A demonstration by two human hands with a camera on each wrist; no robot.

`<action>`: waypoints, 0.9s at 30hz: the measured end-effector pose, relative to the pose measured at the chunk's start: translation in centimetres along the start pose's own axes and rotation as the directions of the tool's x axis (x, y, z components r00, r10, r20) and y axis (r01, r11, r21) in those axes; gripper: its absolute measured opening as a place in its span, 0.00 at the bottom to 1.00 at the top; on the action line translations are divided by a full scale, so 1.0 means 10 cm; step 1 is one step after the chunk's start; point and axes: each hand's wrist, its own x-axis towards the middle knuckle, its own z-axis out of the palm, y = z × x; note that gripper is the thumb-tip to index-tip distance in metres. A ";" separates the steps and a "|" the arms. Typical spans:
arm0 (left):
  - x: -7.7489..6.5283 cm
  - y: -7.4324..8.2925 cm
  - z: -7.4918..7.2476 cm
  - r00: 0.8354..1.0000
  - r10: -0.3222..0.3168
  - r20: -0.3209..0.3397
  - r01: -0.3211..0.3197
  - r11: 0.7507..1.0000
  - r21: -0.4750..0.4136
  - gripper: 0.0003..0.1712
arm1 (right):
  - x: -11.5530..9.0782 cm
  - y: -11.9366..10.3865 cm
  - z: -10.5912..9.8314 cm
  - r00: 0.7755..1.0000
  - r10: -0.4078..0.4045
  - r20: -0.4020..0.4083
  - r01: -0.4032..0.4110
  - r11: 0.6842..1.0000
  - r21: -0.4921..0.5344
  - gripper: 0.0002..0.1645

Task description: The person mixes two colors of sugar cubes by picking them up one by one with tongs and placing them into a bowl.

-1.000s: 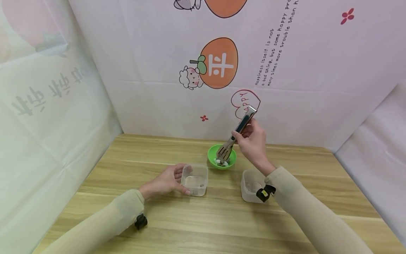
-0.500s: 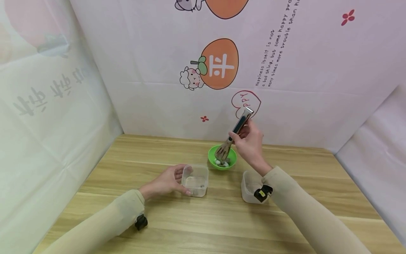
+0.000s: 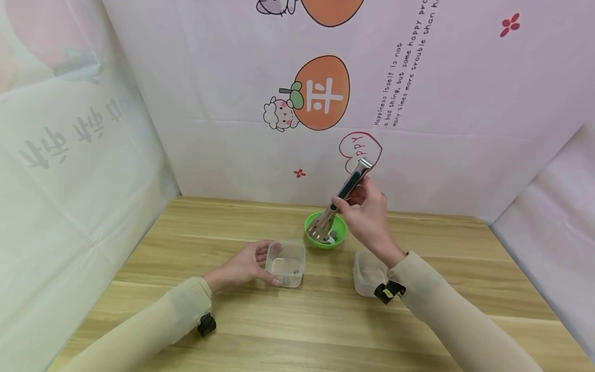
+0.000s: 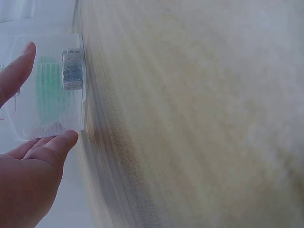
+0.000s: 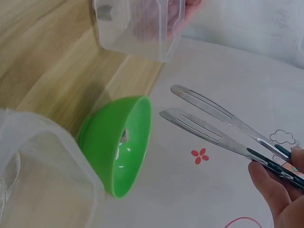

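Note:
My left hand (image 3: 244, 266) holds a clear plastic container (image 3: 292, 281) from its left side, thumb at the front and fingers behind. A small grey stone (image 4: 72, 71) lies on its floor, seen through the wall in the left wrist view. My right hand (image 3: 368, 219) grips metal tongs (image 5: 204, 128) with slotted ends and dark handle inlays. Their tips stand apart with nothing between them, over the green bowl (image 5: 102, 137). Small white and grey stones (image 3: 332, 237) lie in that bowl, partly hidden by the tongs in the head view.
A second clear container (image 3: 364, 287) stands on the right, below my right wrist. Wood-grain tabletop (image 3: 302, 330) extends in front. A white printed cloth (image 3: 223, 155) hangs directly behind the bowl, with more cloth at both sides.
The tongs' tips have come up from the stones and shifted left over the bowl, with my right hand moving slightly left. My left hand and its container stay put.

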 end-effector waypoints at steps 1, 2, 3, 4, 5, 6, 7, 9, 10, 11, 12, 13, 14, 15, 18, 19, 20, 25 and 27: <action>0.00 0.00 0.00 1.000 -0.001 0.000 0.001 1.000 0.000 0.58 | -0.01 -0.02 0.01 1.000 -0.002 0.005 0.002 1.000 0.002 0.18; 0.00 0.00 0.00 1.000 -0.003 0.000 0.003 1.000 0.001 0.58 | -0.03 -0.04 0.01 1.000 -0.005 0.013 0.005 1.000 0.005 0.19; -0.01 0.00 0.00 1.000 -0.004 0.000 0.004 1.000 0.002 0.58 | -0.04 -0.07 0.02 1.000 -0.008 0.021 0.008 1.000 0.010 0.19; -0.01 0.00 0.00 1.000 -0.004 0.000 0.004 1.000 0.003 0.58 | -0.06 -0.10 0.03 0.999 -0.013 0.029 0.012 1.000 0.020 0.19; -0.01 0.00 0.00 1.000 -0.001 0.001 0.001 1.000 0.009 0.58 | -0.07 -0.12 0.05 0.999 -0.022 0.037 0.021 0.999 0.026 0.20; -0.01 0.00 0.00 1.000 0.001 0.002 -0.001 1.000 0.015 0.58 | -0.09 -0.15 0.06 0.998 -0.031 0.047 0.029 0.999 0.034 0.20; -0.01 0.00 0.00 1.000 0.004 0.004 -0.004 1.000 0.019 0.58 | -0.10 -0.17 0.08 0.997 -0.043 0.058 0.040 0.998 0.044 0.21; -0.01 0.00 -0.01 1.000 0.009 0.006 -0.009 1.000 0.028 0.57 | -0.13 -0.22 0.13 0.995 -0.062 0.082 0.056 0.995 0.080 0.21; 0.00 0.00 -0.01 1.000 0.012 0.007 -0.012 0.999 0.031 0.58 | -0.15 -0.24 0.16 0.993 -0.068 0.093 0.060 0.994 0.094 0.22; 0.00 0.00 -0.01 1.000 0.013 0.008 -0.013 0.999 0.033 0.58 | -0.17 -0.26 0.19 0.992 -0.072 0.104 0.061 0.993 0.104 0.22; 0.00 0.00 -0.01 1.000 0.012 0.007 -0.013 0.999 0.031 0.58 | -0.18 -0.28 0.21 0.991 -0.070 0.117 0.057 0.992 0.114 0.23; 0.01 0.00 -0.01 1.000 0.012 0.007 -0.013 1.000 0.028 0.58 | -0.20 -0.29 0.24 0.989 -0.068 0.129 0.052 0.991 0.121 0.23; 0.01 0.00 -0.01 1.000 0.011 0.006 -0.012 1.000 0.026 0.58 | -0.22 -0.31 0.26 0.988 -0.063 0.142 0.044 0.991 0.128 0.23; 0.01 0.00 -0.01 1.000 0.014 0.008 -0.014 1.000 0.025 0.58 | -0.24 -0.33 0.29 0.987 -0.059 0.152 0.040 0.991 0.127 0.23; 0.01 0.00 -0.01 1.000 0.020 0.015 -0.020 1.000 0.024 0.57 | -0.29 -0.35 0.37 0.980 -0.058 0.192 0.035 0.992 0.123 0.23; 0.01 0.00 -0.01 1.000 0.021 0.017 -0.022 0.999 0.026 0.57 | -0.31 -0.35 0.39 0.977 -0.059 0.207 0.035 0.992 0.120 0.23; 0.01 0.00 -0.01 1.000 0.023 0.020 -0.024 0.999 0.028 0.56 | -0.33 -0.35 0.42 0.973 -0.059 0.223 0.034 0.993 0.115 0.22; 0.01 0.00 -0.02 0.999 0.034 0.021 -0.035 0.998 0.048 0.55 | -0.41 -0.32 0.52 0.953 -0.059 0.296 0.043 0.997 0.060 0.20; 0.01 0.00 -0.02 0.999 0.037 0.019 -0.038 0.998 0.057 0.55 | -0.44 -0.30 0.55 0.945 -0.059 0.322 0.049 0.998 0.039 0.21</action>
